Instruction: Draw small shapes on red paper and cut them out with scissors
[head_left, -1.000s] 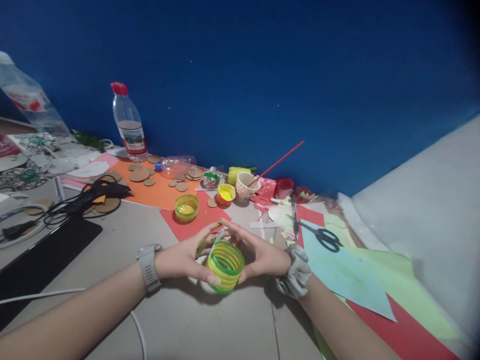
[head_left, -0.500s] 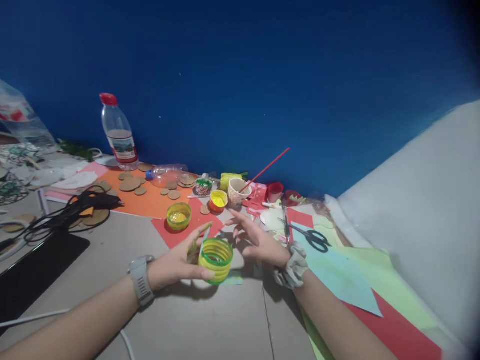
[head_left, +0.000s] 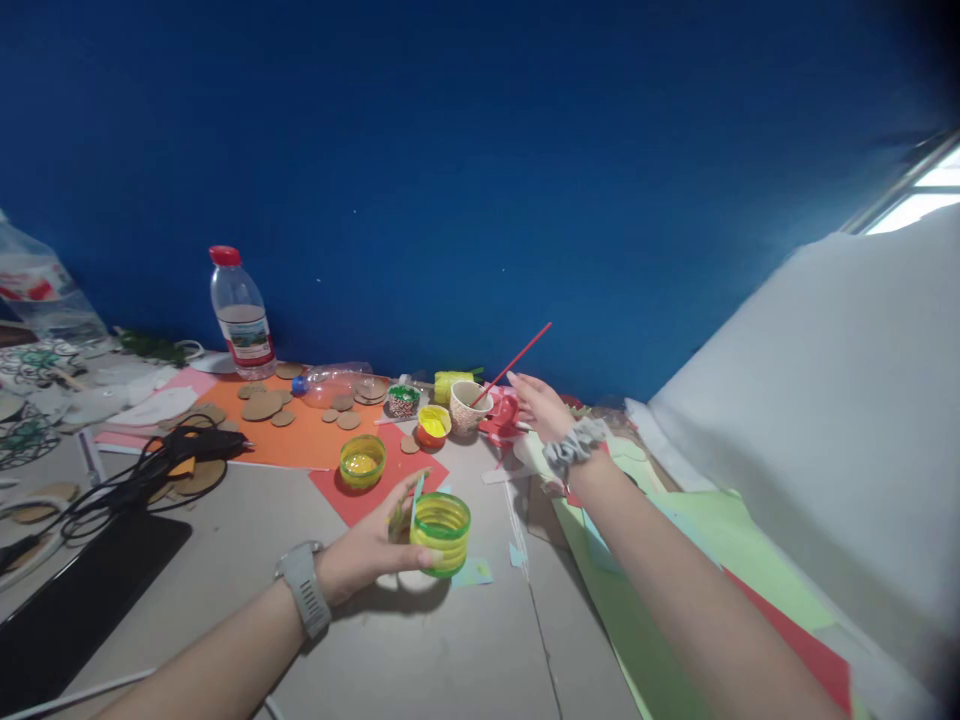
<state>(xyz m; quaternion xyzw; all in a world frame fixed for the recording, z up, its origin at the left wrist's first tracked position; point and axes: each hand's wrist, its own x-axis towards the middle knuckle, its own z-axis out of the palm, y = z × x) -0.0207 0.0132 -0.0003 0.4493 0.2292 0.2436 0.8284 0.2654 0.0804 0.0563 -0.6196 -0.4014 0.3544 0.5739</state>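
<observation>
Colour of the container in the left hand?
Yellow-green bands on the container, with a darker green rim. Shows best in the head view.

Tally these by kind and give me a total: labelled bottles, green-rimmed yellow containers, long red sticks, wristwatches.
Labelled bottles: 2
Green-rimmed yellow containers: 2
Long red sticks: 1
Wristwatches: 1
Total: 6

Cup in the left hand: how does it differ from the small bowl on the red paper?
The cup is taller and has ridged walls; the bowl is lower.
The cup is held by the left hand; the bowl rests unheld on the red paper.
Both are round, open-topped and upright, in see-through yellow and green.
</observation>
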